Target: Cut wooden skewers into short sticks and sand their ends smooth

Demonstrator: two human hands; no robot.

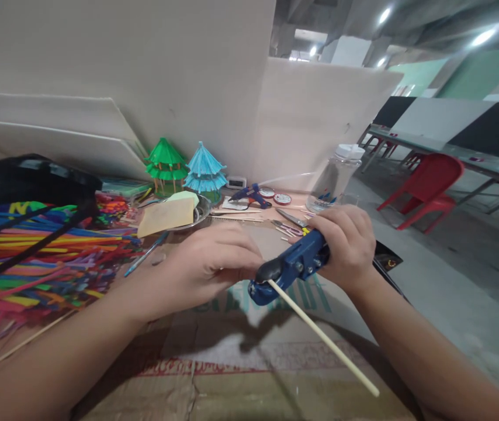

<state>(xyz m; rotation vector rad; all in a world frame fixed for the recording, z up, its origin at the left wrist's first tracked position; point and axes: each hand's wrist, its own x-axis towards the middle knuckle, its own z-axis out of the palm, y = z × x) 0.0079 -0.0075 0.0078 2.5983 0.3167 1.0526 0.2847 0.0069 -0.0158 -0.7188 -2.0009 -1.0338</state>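
Note:
My right hand (348,242) is wrapped round the handles of a blue cutting tool (295,263), held above the cardboard-covered table. A thin pale wooden stick (326,339) passes through the tool's jaws and slants down to the right. My left hand (214,266) is closed beside the jaws, at the stick's far end; its fingertips are partly hidden, and the stick's end there cannot be seen.
Colourful strips (48,251) lie at the left near a blurred black object (34,181). Behind are a green paper tower (165,161), a blue one (204,169), a metal bowl (203,213), a glue gun (252,195), scissors (291,218) and a clear bottle (335,178).

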